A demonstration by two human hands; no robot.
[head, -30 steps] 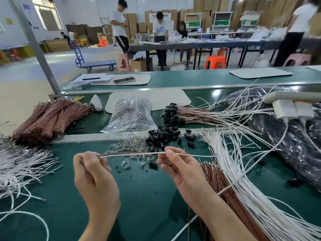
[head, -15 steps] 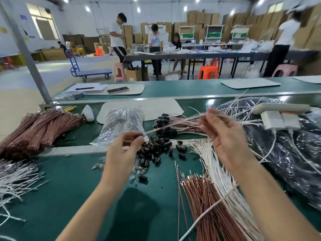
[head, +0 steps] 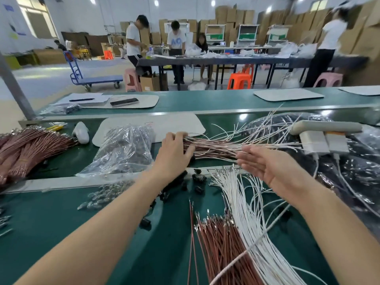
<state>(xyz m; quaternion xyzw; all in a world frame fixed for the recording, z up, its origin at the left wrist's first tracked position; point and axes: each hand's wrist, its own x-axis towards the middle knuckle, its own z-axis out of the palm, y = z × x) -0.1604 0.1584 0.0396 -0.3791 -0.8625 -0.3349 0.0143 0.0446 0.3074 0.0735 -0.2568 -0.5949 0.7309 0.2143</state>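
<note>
Wire bundle sits in left grip, beside right grip.

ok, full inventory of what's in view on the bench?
assembled bundle: one, brown and white, black plugs, bench centre
white wires: one loose pile, near right
brown wires: one loose pile, near centre
brown bundles: several, far left
plastic bag: one, clear, left of centre
black housings: many, loose, mid-bench
power strip: one, white, right
black bag: one, right
left grip: bare hand, holds the assembled bundle's plug end
right grip: bare hand, open, fingertips at the bundle's wires
</note>
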